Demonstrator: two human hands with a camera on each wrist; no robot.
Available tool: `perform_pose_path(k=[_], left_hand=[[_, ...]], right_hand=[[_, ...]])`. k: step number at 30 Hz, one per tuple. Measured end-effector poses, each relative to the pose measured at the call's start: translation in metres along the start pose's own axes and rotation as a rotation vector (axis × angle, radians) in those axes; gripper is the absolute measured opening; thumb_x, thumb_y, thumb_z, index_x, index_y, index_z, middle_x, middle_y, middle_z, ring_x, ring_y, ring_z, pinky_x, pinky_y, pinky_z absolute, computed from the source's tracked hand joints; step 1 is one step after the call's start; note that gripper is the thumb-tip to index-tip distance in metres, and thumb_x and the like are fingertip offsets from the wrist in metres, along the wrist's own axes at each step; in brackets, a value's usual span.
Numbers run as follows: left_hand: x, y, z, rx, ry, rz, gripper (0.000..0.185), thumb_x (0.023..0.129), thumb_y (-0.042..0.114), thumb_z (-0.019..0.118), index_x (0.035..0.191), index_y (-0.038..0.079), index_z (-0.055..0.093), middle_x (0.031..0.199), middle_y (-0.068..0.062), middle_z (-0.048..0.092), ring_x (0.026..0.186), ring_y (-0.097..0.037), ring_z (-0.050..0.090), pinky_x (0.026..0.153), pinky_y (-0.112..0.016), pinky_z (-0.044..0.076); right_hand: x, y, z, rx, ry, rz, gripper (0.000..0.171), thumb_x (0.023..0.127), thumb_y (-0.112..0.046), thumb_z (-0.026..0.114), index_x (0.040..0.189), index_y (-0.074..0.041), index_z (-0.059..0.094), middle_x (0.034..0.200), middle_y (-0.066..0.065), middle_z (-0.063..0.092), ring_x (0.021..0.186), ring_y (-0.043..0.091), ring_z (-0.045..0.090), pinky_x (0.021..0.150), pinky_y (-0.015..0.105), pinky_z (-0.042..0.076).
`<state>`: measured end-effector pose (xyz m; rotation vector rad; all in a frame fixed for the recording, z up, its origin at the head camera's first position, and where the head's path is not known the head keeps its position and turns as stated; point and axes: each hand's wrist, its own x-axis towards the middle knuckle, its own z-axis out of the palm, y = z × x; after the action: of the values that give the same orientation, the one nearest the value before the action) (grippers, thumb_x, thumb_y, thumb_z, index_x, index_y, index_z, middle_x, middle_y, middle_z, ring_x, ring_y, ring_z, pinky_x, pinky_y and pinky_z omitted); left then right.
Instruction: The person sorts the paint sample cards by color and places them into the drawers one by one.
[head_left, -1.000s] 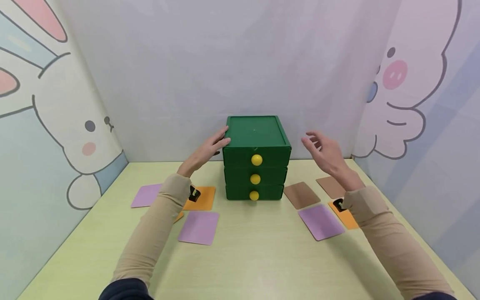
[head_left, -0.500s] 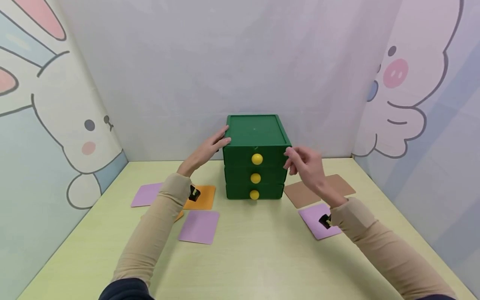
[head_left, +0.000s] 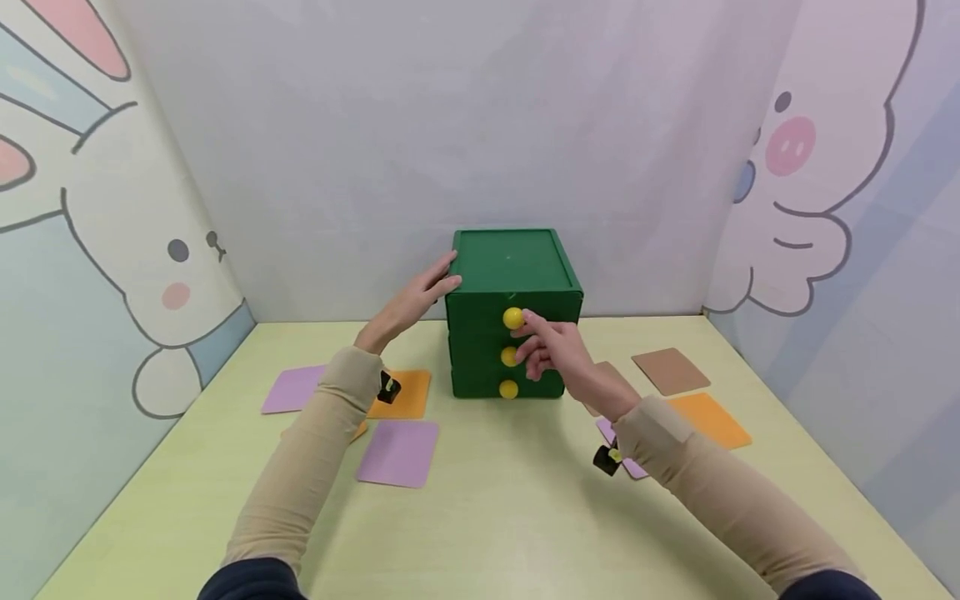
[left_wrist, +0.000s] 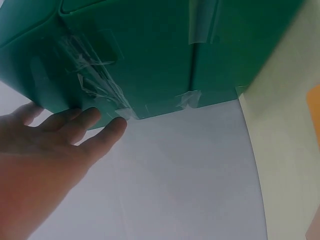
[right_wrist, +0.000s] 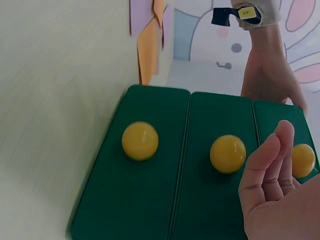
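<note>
Head view:
Drawer box [head_left: 513, 283]: upright, knobs faced me.
Left hand [head_left: 415, 298]: flat against its side.
Right hand [head_left: 551, 350]: loosely curled at top knob [head_left: 513, 317], gripping nothing.

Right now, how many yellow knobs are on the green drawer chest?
3, stacked in a column on the green drawer chest: top knob beside the right hand fingertips, middle knob partly behind that hand, bottom knob lowest. None seems hidden.
</note>
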<state>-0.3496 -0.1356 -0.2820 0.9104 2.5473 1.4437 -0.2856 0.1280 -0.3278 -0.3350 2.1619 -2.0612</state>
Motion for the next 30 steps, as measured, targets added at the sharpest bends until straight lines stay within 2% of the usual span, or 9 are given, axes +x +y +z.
perform_pose_path(k=[4, 11, 12, 19, 30], left_hand=[[0.007, -0.016, 0.001, 0.0, 0.021, -0.006, 0.062, 0.103, 0.043, 0.039, 0.156, 0.03, 0.01, 0.164, 0.006, 0.007, 0.152, -0.019, 0.011, 0.122, -0.049, 0.018], [0.009, -0.019, 0.0, -0.006, 0.034, 0.001, 0.064, 0.101, 0.048, 0.04, 0.156, 0.03, 0.011, 0.164, 0.006, 0.009, 0.152, -0.019, 0.012, 0.122, -0.049, 0.019], [0.009, -0.018, 0.0, -0.009, 0.032, 0.005, 0.064, 0.102, 0.047, 0.039, 0.156, 0.03, 0.011, 0.164, 0.006, 0.008, 0.152, -0.019, 0.011, 0.122, -0.049, 0.018], [-0.006, 0.013, 0.0, -0.024, -0.006, -0.018, 0.063, 0.104, 0.033, 0.037, 0.157, 0.016, 0.007, 0.164, -0.006, 0.005, 0.152, -0.026, 0.009, 0.121, -0.05, 0.019], [-0.004, 0.011, 0.002, -0.018, -0.001, -0.011, 0.062, 0.104, 0.031, 0.037, 0.157, 0.016, 0.008, 0.164, -0.008, 0.006, 0.152, -0.027, 0.01, 0.121, -0.05, 0.021]], right_hand=[[0.004, 0.002, 0.01, 0.042, -0.013, 0.044, 0.069, 0.092, -0.057, 0.054, 0.115, 0.007, 0.063, 0.065, 0.002, 0.068, 0.047, 0.012, 0.057, 0.052, 0.024, 0.052], [0.009, -0.001, 0.02, 0.093, 0.0, 0.069, 0.073, 0.092, -0.061, 0.05, 0.112, 0.008, 0.062, 0.061, -0.001, 0.065, 0.047, 0.012, 0.052, 0.053, 0.025, 0.05], [0.009, -0.002, 0.021, 0.099, 0.004, 0.07, 0.072, 0.093, -0.06, 0.05, 0.111, 0.009, 0.062, 0.06, -0.002, 0.065, 0.048, 0.012, 0.051, 0.053, 0.025, 0.05], [0.01, -0.003, 0.023, 0.095, 0.039, 0.086, 0.068, 0.094, -0.057, 0.051, 0.107, 0.009, 0.061, 0.059, -0.001, 0.062, 0.048, 0.012, 0.049, 0.053, 0.024, 0.048], [0.006, -0.003, 0.025, 0.073, 0.065, 0.072, 0.069, 0.093, -0.057, 0.051, 0.105, 0.01, 0.061, 0.059, -0.001, 0.061, 0.048, 0.012, 0.049, 0.052, 0.023, 0.048]])
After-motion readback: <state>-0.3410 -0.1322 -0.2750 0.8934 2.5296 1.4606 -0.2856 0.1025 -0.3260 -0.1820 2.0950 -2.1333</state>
